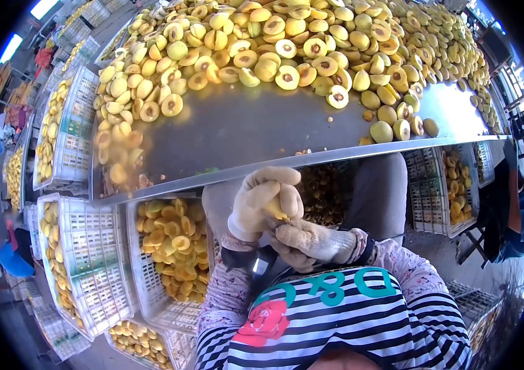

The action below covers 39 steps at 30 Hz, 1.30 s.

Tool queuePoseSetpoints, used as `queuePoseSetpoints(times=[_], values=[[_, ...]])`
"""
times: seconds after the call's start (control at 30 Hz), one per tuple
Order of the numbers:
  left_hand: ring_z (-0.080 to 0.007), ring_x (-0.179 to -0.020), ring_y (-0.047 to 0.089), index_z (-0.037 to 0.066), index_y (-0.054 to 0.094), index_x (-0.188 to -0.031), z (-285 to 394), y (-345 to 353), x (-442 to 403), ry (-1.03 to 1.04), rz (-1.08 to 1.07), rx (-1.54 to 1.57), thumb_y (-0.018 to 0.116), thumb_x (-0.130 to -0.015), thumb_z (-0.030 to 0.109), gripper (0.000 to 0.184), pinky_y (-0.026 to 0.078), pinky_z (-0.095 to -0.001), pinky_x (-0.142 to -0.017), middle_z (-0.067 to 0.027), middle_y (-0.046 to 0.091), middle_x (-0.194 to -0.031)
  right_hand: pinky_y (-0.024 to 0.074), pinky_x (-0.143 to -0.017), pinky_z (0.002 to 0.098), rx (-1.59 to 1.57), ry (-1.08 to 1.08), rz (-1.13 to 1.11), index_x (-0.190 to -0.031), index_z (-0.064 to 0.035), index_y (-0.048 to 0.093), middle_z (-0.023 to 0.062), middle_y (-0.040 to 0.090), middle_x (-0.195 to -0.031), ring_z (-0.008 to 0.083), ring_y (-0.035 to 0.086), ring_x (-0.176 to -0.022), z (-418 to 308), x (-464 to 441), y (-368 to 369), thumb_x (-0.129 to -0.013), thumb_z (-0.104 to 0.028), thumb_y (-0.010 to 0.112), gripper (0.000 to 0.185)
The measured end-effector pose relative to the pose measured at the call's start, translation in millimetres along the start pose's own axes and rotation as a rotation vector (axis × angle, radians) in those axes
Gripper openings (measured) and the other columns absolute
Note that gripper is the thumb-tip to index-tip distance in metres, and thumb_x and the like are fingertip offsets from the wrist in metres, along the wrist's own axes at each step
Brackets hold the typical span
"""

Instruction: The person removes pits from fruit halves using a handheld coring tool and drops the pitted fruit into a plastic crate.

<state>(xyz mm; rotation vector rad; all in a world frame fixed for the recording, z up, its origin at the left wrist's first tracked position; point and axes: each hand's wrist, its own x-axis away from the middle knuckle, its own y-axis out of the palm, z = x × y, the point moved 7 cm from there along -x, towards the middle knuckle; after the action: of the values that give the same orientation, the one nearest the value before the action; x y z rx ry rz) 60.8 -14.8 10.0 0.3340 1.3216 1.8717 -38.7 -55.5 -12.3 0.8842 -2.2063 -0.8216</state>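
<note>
Both my hands wear pale work gloves and meet above my lap, in front of the metal table [237, 132]. The fingers of my left hand [266, 200] are wrapped round a yellow fruit piece [275, 209], mostly hidden by the glove. My right hand [314, 242] is closed just below it, touching the left; what it grips is too hidden to make out. A large heap of halved yellow fruit [286, 46], many halves with brown centres, covers the far part of the table.
A crate of fruit halves [145, 271] stands left of my legs, with another crate [89, 240] beside it. To the right is a further crate [428, 209]. Dark pieces [323, 191] lie between my knees. Other people sit at the far left and right.
</note>
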Motion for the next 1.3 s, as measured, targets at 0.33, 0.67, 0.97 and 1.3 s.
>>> queuePoseSetpoints(times=[0.33,0.67,0.97,1.3], values=[[-0.0214,-0.077,0.067,-0.002,0.066,-0.119,8,1,12,0.283,0.272,-0.394,0.045,-0.1,0.008,0.03,0.055,-0.0327,-0.073,-0.0122,0.07,-0.084,0.0306,-0.036,0.0193,-0.584,0.022,-0.227,-0.083,-0.0157,0.045,-0.0078,0.039,-0.058,0.003,0.033,-0.042,6,8,26,-0.1,-0.062,0.045,0.049],[-0.0247,-0.077,0.065,0.003,0.062,-0.116,-21,-47,13,0.009,0.587,0.321,0.043,-0.105,0.016,0.026,0.056,-0.0389,-0.073,-0.0072,0.068,-0.086,0.0353,-0.036,0.0193,-0.709,0.09,-0.661,-0.088,-0.0106,0.055,-0.0057,0.045,-0.059,0.0026,0.038,-0.043,10,24,35,-0.099,-0.056,0.054,0.047],[-0.0318,-0.086,0.065,0.001,0.066,-0.111,104,10,114,0.573,0.893,-2.055,0.057,-0.094,0.012,0.023,0.054,-0.0444,-0.083,-0.0157,0.067,-0.105,0.0293,-0.039,0.0228,-0.067,-0.051,-0.058,-0.082,-0.0128,0.052,-0.003,0.046,-0.059,0.0068,0.037,-0.046,-10,28,-7,-0.102,-0.053,0.051,0.045],[-0.0295,-0.124,0.058,0.004,0.065,-0.125,64,29,-54,0.083,0.367,-1.788,0.062,-0.093,0.01,0.033,0.044,-0.0374,-0.105,-0.0184,0.059,-0.133,0.0355,-0.047,0.0278,-0.353,-0.287,0.333,-0.086,-0.0122,0.046,0.0006,0.042,-0.061,0.0114,0.037,-0.047,-36,85,-61,-0.103,-0.058,0.044,0.049]])
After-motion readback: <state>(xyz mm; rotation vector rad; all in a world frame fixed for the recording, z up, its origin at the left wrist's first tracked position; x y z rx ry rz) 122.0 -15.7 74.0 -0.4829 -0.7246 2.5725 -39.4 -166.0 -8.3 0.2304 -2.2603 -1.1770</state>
